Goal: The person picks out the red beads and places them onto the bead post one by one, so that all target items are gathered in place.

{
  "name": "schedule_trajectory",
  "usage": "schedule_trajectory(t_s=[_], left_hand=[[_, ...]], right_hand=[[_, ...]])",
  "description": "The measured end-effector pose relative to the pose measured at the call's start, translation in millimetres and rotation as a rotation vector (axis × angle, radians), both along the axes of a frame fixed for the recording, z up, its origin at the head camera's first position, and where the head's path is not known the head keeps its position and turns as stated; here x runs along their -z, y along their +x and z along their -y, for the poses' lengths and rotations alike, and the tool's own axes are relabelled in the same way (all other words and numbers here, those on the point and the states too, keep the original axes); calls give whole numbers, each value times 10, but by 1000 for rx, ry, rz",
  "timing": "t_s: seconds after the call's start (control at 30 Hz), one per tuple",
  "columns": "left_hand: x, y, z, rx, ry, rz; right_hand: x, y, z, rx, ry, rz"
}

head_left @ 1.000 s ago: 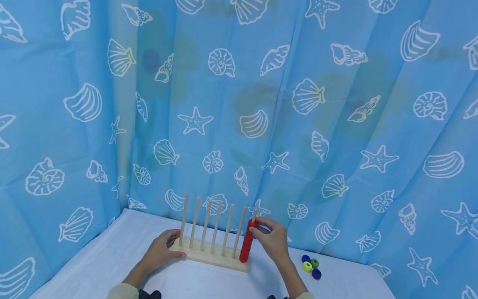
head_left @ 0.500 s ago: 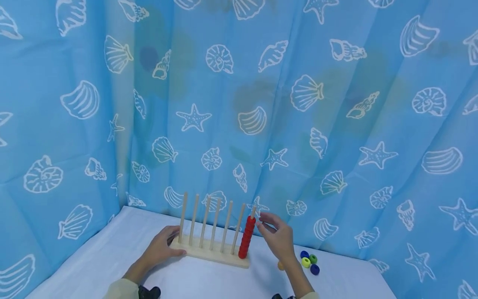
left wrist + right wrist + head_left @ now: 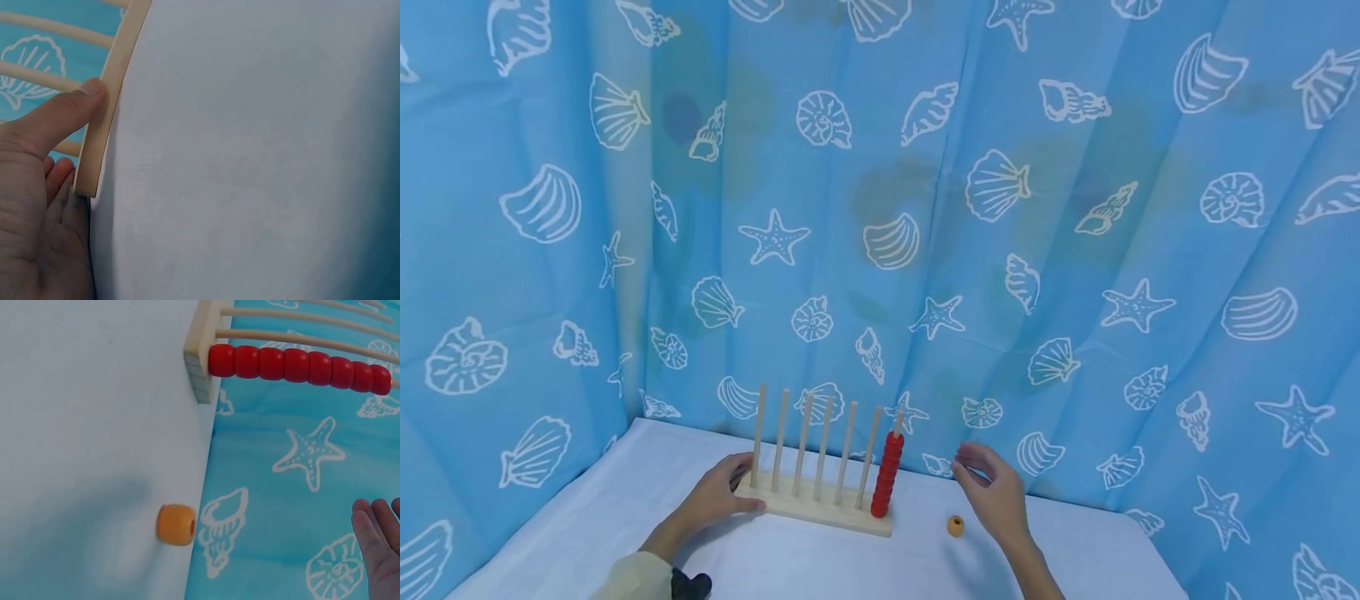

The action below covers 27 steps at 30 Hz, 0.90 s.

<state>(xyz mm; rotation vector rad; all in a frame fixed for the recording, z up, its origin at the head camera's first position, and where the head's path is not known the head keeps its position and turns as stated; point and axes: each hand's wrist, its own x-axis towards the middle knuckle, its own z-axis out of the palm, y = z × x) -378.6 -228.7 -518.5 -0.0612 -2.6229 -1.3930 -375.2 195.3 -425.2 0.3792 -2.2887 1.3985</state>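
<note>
A wooden peg rack (image 3: 820,510) stands on the white table, its upright pegs in a row. Several red beads (image 3: 887,475) are stacked on the rightmost peg, whose tip shows above them; the other pegs are bare. My left hand (image 3: 718,492) grips the rack's left end, with the thumb on the front edge of the base (image 3: 103,134) and fingers behind. Right of the rack, my right hand (image 3: 996,496) hovers with relaxed fingers and nothing in them. An orange bead (image 3: 955,525) lies on the table between rack and right hand, its hole visible (image 3: 176,525).
A blue curtain (image 3: 880,250) with white shell and starfish prints hangs behind and to the left of the table (image 3: 820,567). The table's back edge runs close behind the rack.
My right hand has left the red stack and moved right. The orange bead has come into full view; the blue, green and yellow beads are now hidden by the right hand and forearm. Left hand keeps its grip.
</note>
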Motion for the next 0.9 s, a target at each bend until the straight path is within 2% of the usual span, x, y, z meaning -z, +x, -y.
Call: schedule_trajectory(t_s=[0.23,0.37,0.67,0.8,0.9], left_hand=[[21,-10,-95,-5,-3,7],[25,-31,-128,11,-3,-13],[28,-59,-271,60,-10,-45],[1,-50,-254,72,-83,-30],[-48,-23,-192,72,-163,-29]], right_hand=[[35,28,-101,20,-11,46],[16,57,-136,36,3,54],[31,38,-212,64,25,11],[27,18,-257,76,111,-20],[62,-20,-313,106,259,-5]])
